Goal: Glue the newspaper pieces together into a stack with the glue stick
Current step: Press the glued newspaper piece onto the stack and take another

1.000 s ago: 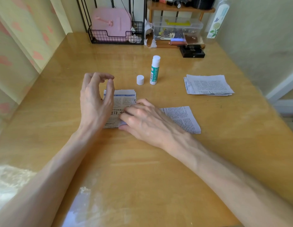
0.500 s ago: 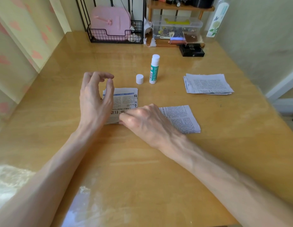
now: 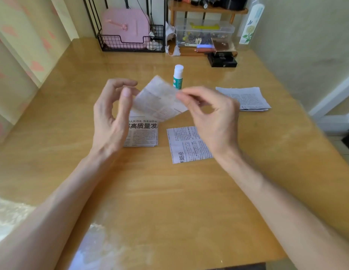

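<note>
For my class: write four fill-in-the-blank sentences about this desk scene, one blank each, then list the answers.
1. The lifted newspaper piece is pinched by the ____ hand.
2. The glue stick stands ____ on the table.
3. The pink case sits in a black ____ basket.
4. The single flat newspaper piece lies to the ____ of the stack.
Answers: right; upright; wire; right.

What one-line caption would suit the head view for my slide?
Right hand pinches a newspaper piece above the stack, left hand beside it; glue stick stands behind.
</note>
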